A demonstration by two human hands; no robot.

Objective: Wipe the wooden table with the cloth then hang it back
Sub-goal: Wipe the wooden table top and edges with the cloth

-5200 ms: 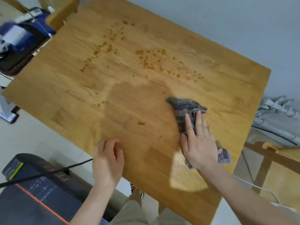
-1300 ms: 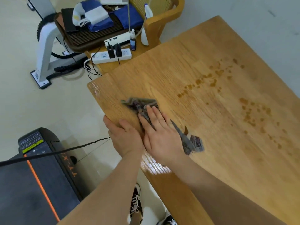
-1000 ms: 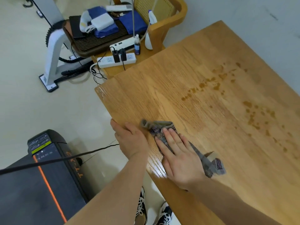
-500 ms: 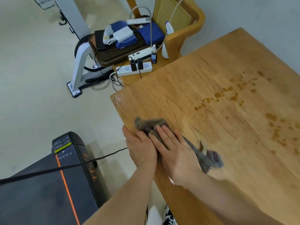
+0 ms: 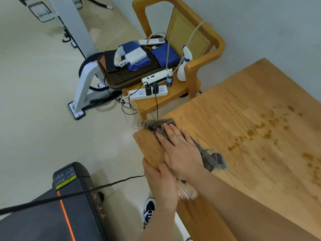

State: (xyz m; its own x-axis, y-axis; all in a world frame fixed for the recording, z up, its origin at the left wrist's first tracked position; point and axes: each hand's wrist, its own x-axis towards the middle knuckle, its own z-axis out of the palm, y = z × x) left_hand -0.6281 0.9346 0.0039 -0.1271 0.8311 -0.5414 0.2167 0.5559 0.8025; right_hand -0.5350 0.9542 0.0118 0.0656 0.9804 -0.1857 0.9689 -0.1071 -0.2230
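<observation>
Just one view here, the head cam, so nothing overlaps with a second angle. It sits up high on the person and looks forward and steeply down, wide-angle, so the edges bend a fair bit. The wooden table (image 5: 251,136) fills the 3 to 5 o'clock side, running diagonally, with its near corner about dead center. Both forearms come in from 6 o'clock, very close to the lens, and the right hand (image 5: 180,150) and left hand (image 5: 161,181) land just below the middle. Floor takes the whole 9 o'clock half. A chair (image 5: 199,54) sits farther off around 12, and a treadmill (image 5: 57,211) pokes in at 7, close underfoot.
</observation>
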